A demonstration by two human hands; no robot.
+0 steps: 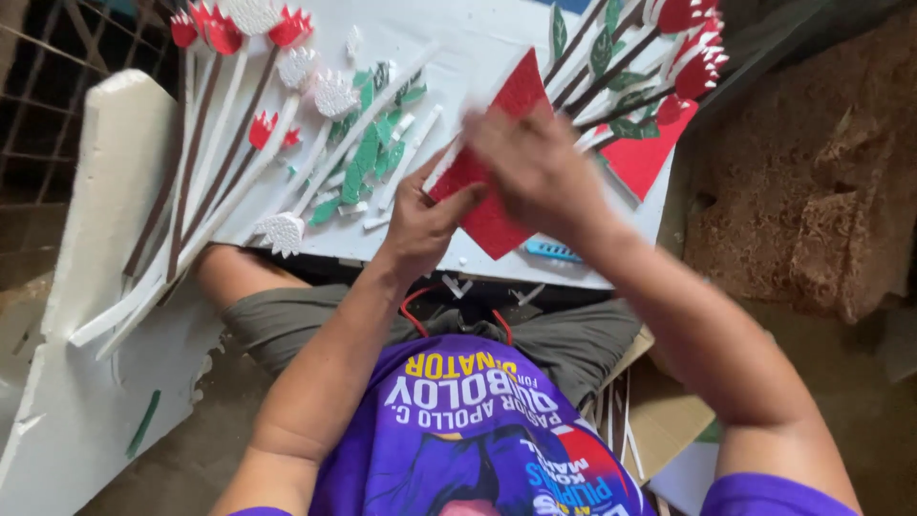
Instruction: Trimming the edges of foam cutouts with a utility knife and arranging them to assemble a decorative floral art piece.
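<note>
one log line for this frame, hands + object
left hand: grips red foam sheet | right hand: on sheet's upper part, blurred | sheet over white board

Purple printed shirt [468,430], olive shorts [573,334]

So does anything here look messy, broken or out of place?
Mostly a working clutter. Small white offcuts lie scattered under the white board. The white foam sheet at left has a ragged, chipped edge. Both hands, left hand and right hand, grip the red foam piece.
</note>
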